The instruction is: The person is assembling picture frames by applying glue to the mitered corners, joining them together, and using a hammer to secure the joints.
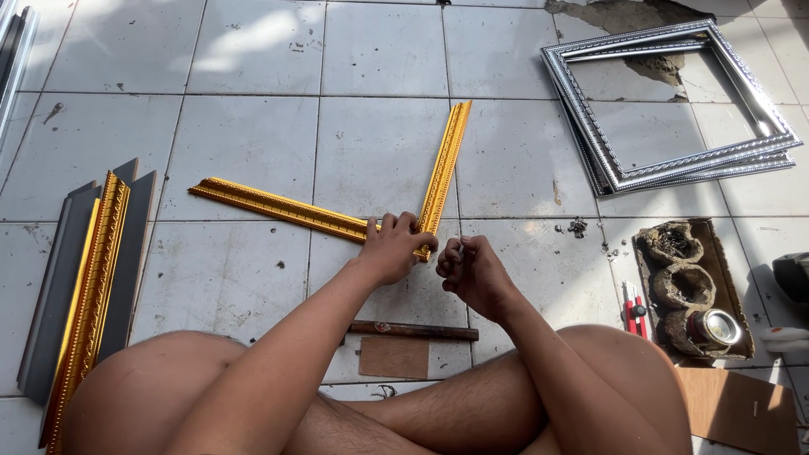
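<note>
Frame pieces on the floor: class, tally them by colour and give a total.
Gold strips joined under the left hand: 2
Gold strip in the left pile: 1
Silver frames: 2
Total: 5

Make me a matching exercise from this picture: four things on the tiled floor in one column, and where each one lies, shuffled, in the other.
Things:
1. silver frames
2. gold moulding strips joined at a corner
3. stack of grey and gold moulding lengths
4. dark rod

Places:
A. far left, beside the person's knee
B. top right, stacked
C. under the left hand
D. between the legs, just behind the hands, next to a brown board

Pairs: 1-B, 2-C, 3-A, 4-D
</note>
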